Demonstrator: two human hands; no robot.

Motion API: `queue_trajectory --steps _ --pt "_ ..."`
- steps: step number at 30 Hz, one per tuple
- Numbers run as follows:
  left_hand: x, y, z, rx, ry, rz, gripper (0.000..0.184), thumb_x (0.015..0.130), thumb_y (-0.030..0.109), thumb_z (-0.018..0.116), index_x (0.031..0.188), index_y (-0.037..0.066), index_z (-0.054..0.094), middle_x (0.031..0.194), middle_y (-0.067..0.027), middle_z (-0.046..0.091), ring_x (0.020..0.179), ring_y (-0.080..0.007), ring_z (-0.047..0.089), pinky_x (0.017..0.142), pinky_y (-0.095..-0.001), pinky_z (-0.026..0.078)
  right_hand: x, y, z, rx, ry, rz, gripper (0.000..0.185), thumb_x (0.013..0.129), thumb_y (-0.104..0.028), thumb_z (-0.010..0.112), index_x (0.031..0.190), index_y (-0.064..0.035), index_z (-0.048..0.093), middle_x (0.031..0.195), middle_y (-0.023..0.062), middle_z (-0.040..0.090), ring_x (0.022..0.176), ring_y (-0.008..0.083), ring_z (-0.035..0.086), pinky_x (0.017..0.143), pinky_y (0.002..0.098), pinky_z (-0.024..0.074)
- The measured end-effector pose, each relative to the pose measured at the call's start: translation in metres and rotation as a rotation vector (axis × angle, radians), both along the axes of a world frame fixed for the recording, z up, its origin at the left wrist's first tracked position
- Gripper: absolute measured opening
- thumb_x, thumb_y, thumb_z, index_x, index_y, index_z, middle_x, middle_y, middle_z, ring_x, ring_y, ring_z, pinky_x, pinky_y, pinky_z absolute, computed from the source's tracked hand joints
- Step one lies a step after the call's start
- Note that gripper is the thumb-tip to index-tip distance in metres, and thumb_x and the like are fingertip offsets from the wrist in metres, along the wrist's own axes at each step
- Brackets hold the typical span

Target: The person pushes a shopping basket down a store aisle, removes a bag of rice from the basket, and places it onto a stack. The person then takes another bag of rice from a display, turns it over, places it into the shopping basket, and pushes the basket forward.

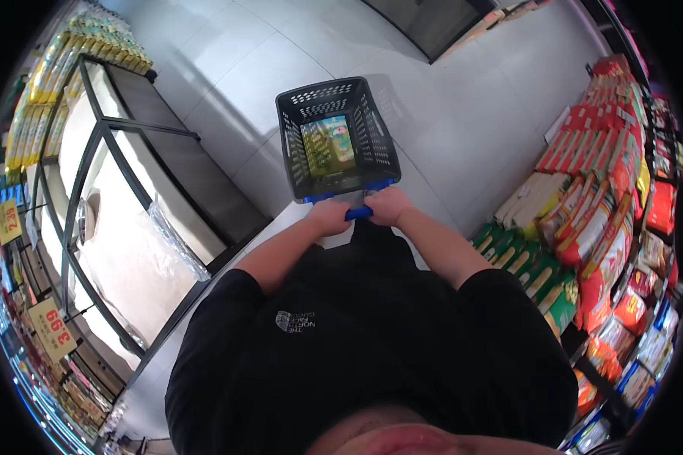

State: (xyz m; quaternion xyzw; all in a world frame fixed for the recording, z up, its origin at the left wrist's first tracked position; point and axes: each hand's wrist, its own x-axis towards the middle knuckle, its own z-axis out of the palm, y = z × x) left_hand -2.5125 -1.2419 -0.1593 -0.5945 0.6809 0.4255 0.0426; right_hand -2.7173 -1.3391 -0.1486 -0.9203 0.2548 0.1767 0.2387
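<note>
A black perforated shopping basket [284, 144] with blue parts at its near rim is in front of my body. Inside it lies a flat yellow-green package [328, 145] with a colourful picture. My left hand [328, 217] is closed around the left part of the blue handle [359, 213]. Around the right part of the same handle, the fingers of my right hand [388, 206] are wrapped. Both hands are close together, just in front of my black shirt.
At left stands a black-framed bin [140, 254] with pale contents, price signs [52, 328] and stacked yellow packages [72, 57]. Red and green packages [535, 277] line the right side. A dark-framed panel [429, 23] is ahead on the grey tiled floor [235, 57].
</note>
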Motion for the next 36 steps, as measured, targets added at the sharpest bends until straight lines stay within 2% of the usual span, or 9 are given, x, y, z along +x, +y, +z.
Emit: queue_trajectory --steps 5,7,13,17,23,24,27,31,36 --pt "0.022 -0.065 -0.008 0.017 -0.139 0.096 0.027 0.084 0.034 0.066 0.100 0.012 0.068 0.092 -0.0178 0.073 0.090 -0.0397 0.071 0.082 -0.0527 0.056 0.030 -0.082 -0.016 0.012 -0.139 0.047 0.022 0.080 -0.035 0.070 0.083 -0.0133 0.070 0.082 0.0124 0.073 0.082 0.0334 0.073 0.073 0.0486 0.0562" --pt "0.033 -0.090 0.007 -0.017 -0.085 0.198 0.023 0.083 0.031 0.066 0.095 0.011 0.069 0.089 -0.0217 0.072 0.087 -0.0440 0.069 0.081 -0.0551 0.055 0.045 -0.114 -0.003 0.024 -0.160 0.068 0.020 0.080 -0.033 0.069 0.081 -0.0129 0.070 0.080 0.0129 0.073 0.079 0.0336 0.073 0.071 0.0487 0.0565" --pt "0.074 -0.141 0.003 -0.096 -0.124 0.241 0.020 0.082 0.029 0.068 0.091 0.011 0.069 0.087 -0.0185 0.072 0.087 -0.0415 0.070 0.081 -0.0518 0.057 0.093 -0.181 -0.016 0.004 -0.315 0.144 0.020 0.080 -0.031 0.067 0.078 -0.0120 0.070 0.079 0.0130 0.073 0.077 0.0329 0.073 0.068 0.0482 0.0567" --pt "0.101 -0.183 0.013 -0.035 -0.147 0.315 0.021 0.082 0.030 0.069 0.093 0.011 0.070 0.092 -0.0193 0.073 0.090 -0.0413 0.070 0.084 -0.0522 0.056 0.135 -0.227 0.005 0.073 -0.092 0.185 0.020 0.083 -0.028 0.064 0.089 -0.0114 0.073 0.091 0.0118 0.076 0.091 0.0322 0.074 0.079 0.0463 0.0574" --pt "0.155 -0.242 0.019 0.007 -0.057 0.387 0.024 0.084 0.030 0.068 0.098 0.011 0.071 0.095 -0.0207 0.073 0.094 -0.0421 0.069 0.086 -0.0516 0.055 0.196 -0.294 0.016 0.009 -0.028 0.258 0.025 0.087 -0.032 0.059 0.093 -0.0124 0.074 0.092 0.0122 0.076 0.091 0.0317 0.074 0.079 0.0460 0.0573" --pt "0.165 -0.252 0.023 -0.010 -0.031 0.393 0.025 0.084 0.031 0.067 0.099 0.011 0.072 0.095 -0.0203 0.073 0.094 -0.0417 0.069 0.087 -0.0512 0.055 0.204 -0.303 0.004 -0.037 -0.130 0.238 0.027 0.086 -0.036 0.059 0.085 -0.0120 0.072 0.087 0.0135 0.074 0.086 0.0349 0.073 0.074 0.0497 0.0565" --pt "0.199 -0.285 0.019 -0.045 0.036 0.437 0.027 0.083 0.033 0.069 0.095 0.009 0.073 0.095 -0.0200 0.073 0.095 -0.0414 0.069 0.087 -0.0519 0.054 0.244 -0.343 0.006 -0.049 -0.033 0.287 0.027 0.086 -0.037 0.060 0.083 -0.0126 0.071 0.086 0.0141 0.074 0.084 0.0354 0.073 0.074 0.0498 0.0565" --pt "0.254 -0.327 0.012 -0.106 0.120 0.453 0.029 0.083 0.033 0.069 0.095 0.007 0.073 0.092 -0.0209 0.073 0.093 -0.0421 0.068 0.085 -0.0520 0.053 0.300 -0.391 0.009 -0.079 -0.071 0.310 0.024 0.082 -0.036 0.062 0.080 -0.0146 0.071 0.084 0.0139 0.074 0.082 0.0358 0.072 0.074 0.0503 0.0569" --pt "0.309 -0.377 0.013 -0.107 0.083 0.494 0.030 0.083 0.033 0.068 0.096 0.006 0.074 0.097 -0.0205 0.073 0.097 -0.0407 0.068 0.087 -0.0503 0.053 0.366 -0.443 0.005 -0.119 -0.077 0.325 0.023 0.081 -0.035 0.063 0.076 -0.0136 0.070 0.082 0.0136 0.074 0.080 0.0363 0.072 0.073 0.0508 0.0570"
